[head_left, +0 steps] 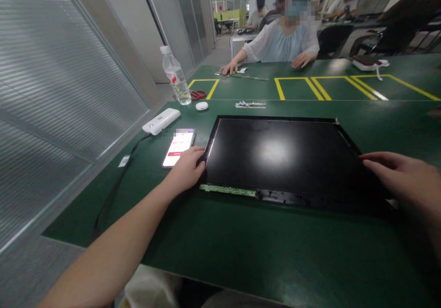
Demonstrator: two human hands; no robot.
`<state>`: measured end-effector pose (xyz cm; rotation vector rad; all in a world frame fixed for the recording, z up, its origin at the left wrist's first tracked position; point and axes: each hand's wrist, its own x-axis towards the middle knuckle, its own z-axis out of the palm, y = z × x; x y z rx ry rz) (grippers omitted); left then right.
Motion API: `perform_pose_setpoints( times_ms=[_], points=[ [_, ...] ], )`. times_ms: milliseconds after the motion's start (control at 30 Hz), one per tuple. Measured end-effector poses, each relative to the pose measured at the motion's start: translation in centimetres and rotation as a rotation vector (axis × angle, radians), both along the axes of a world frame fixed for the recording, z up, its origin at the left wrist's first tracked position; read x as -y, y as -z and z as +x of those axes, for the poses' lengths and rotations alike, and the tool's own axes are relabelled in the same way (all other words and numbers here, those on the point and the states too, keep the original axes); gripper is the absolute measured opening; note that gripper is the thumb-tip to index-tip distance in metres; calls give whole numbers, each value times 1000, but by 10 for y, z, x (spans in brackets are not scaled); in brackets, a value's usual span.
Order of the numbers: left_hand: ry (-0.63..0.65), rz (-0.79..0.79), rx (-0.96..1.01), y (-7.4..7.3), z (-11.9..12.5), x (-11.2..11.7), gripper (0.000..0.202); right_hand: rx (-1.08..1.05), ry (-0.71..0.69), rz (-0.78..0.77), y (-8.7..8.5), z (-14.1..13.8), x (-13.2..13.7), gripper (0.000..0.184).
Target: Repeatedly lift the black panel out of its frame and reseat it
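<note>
A black LCD panel (241, 156) with a dark frame lies on the green table, its screen facing up. Along its near left edge runs a narrow green circuit board (229, 190). My left hand (188, 168) grips the panel's left edge, fingers curled against the frame. At the opposite edge, my right hand (396, 172) pinches the frame between thumb and fingers. Close to my left hand is a lit phone (178, 149) showing a timer.
Left of the panel are a white power bank (161, 121) with a black strap, a white earbud case (201, 106), a water bottle (177, 78) and red-handled scissors (198, 95). Thin white strips (250, 105) lie behind the panel. A person (280, 39) sits across the green table (241, 239).
</note>
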<state>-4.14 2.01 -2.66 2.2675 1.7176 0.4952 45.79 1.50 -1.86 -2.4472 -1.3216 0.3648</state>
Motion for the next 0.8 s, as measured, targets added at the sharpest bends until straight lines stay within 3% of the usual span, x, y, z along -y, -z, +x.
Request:
perform_pose_setpoints(
  times_ms=[400, 533, 667, 800],
  points=[
    [-114, 11, 185, -6, 11, 8, 39, 49, -54, 27, 2, -1, -1, 50],
    [-279, -122, 572, -11, 18, 12, 34, 59, -79, 14, 3, -2, -2, 51],
    [-551, -294, 978, -22, 29, 14, 27, 99, -108, 14, 6, -1, -3, 52],
    [-686, -435, 1197, -31, 37, 15, 37, 119, -118, 17, 10, 3, -3, 55]
  ],
)
